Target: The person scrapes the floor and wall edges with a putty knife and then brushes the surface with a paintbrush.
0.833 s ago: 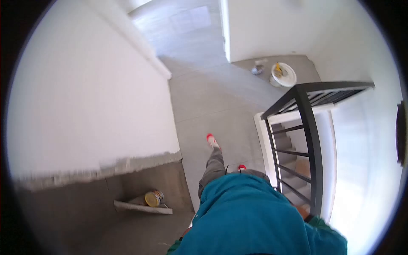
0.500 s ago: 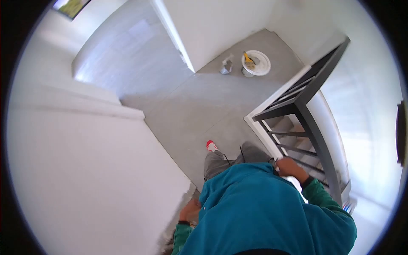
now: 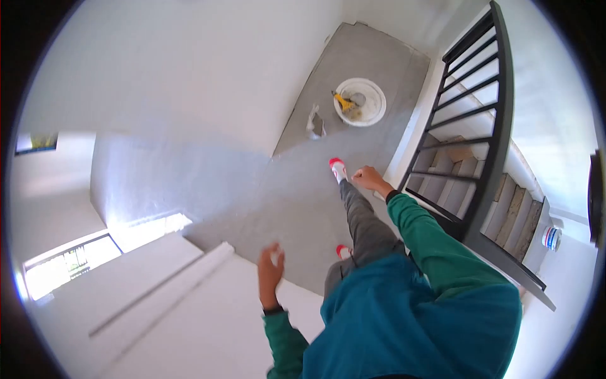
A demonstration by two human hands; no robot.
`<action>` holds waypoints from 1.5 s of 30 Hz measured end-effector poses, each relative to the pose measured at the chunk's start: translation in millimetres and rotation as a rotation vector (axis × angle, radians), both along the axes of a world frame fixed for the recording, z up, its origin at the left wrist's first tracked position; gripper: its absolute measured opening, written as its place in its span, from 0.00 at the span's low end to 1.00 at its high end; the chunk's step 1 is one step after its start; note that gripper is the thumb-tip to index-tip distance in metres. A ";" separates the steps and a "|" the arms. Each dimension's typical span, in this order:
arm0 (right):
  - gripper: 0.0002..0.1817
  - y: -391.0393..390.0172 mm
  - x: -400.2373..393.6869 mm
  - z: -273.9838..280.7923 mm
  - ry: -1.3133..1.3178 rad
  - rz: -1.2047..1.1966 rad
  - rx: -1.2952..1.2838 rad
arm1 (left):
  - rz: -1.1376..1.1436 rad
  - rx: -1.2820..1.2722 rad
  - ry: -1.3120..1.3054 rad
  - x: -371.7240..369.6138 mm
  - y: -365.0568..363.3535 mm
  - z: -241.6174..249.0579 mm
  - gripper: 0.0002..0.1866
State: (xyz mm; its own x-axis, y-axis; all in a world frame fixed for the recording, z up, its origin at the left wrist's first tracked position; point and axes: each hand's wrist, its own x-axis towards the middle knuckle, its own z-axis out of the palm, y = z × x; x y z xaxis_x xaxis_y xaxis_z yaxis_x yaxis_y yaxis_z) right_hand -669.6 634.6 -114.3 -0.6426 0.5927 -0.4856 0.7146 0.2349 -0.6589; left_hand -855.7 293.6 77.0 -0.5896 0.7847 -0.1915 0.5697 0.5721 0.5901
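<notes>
My left hand (image 3: 270, 276) is raised in front of the low white wall, its fingers curled and a little blurred. A small pale patch shows between the fingertips; I cannot make out what it is. My right hand (image 3: 372, 180) reaches forward beside the dark stair railing, apart from it, its fingers closed together; anything inside them is hidden. Ahead on the grey floor stands a white bucket (image 3: 380, 104) with a yellow-handled tool (image 3: 343, 101) lying across its top. A crumpled whitish bag (image 3: 315, 123) sits left of the bucket.
The black railing (image 3: 470, 218) runs along the right, with stairs (image 3: 451, 180) going down behind it. A small white tub (image 3: 552, 239) stands at far right. The low wall (image 3: 208, 297) bounds the left side. A bright window (image 3: 72, 262) is at far left.
I have stepped forward and turned, so the bucket and bag are closer. Both hands have left my waist and swung forward. More of the stairs shows.
</notes>
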 end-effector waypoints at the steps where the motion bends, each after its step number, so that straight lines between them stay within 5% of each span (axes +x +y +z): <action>1: 0.18 28.1 -16.2 -15.5 -0.065 -0.072 -0.045 | 0.036 -0.057 -0.099 8.0 2.7 -12.5 0.14; 5: 0.21 129.8 -85.9 -140.5 -0.285 -0.098 0.100 | 0.106 -0.417 -0.430 20.9 10.8 -61.9 0.14; 8: 0.22 209.1 -122.5 -197.9 -0.331 -0.116 0.175 | 0.019 -0.443 -0.636 11.7 93.1 -89.0 0.13; 12: 0.26 251.0 -160.8 -246.9 -0.379 -0.155 0.258 | -0.083 -0.283 -0.736 -29.8 222.3 -194.2 0.11; 17: 0.44 256.9 -151.0 -283.7 -0.393 -0.095 0.479 | -0.270 0.028 -0.393 -90.5 420.4 -407.2 0.11; 21: 0.46 260.3 -126.4 -268.2 -0.330 -0.174 0.379 | -0.547 -0.067 -0.163 -109.2 510.2 -474.6 0.19; 24: 0.47 263.1 -89.4 -257.4 -0.271 -0.324 0.369 | -0.632 -0.104 0.078 -107.4 555.9 -475.0 0.23; 29: 0.46 244.5 -30.6 -250.8 -0.062 -0.921 0.077 | -0.716 -0.079 0.299 -78.0 590.9 -487.6 0.37; 34: 0.45 217.5 -7.4 -251.3 0.021 -1.010 -0.053 | -0.715 -0.289 0.376 -55.8 607.0 -488.0 0.44; 39: 0.45 198.2 -23.2 -221.1 -0.013 -0.996 -0.128 | -0.463 -0.279 0.056 -74.1 621.2 -489.9 0.35; 45: 0.42 156.7 -25.6 -180.8 0.007 -0.950 -0.186 | -0.595 -0.424 -0.166 -95.1 601.5 -445.2 0.29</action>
State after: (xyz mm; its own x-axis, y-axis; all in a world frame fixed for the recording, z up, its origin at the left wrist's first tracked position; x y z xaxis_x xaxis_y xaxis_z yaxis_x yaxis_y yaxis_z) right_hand -695.2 791.2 -295.2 0.0617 0.7802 -0.6225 0.5488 -0.5475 -0.6318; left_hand -950.8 895.1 -368.2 -0.0257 0.8014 -0.5976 0.7767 0.3923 0.4927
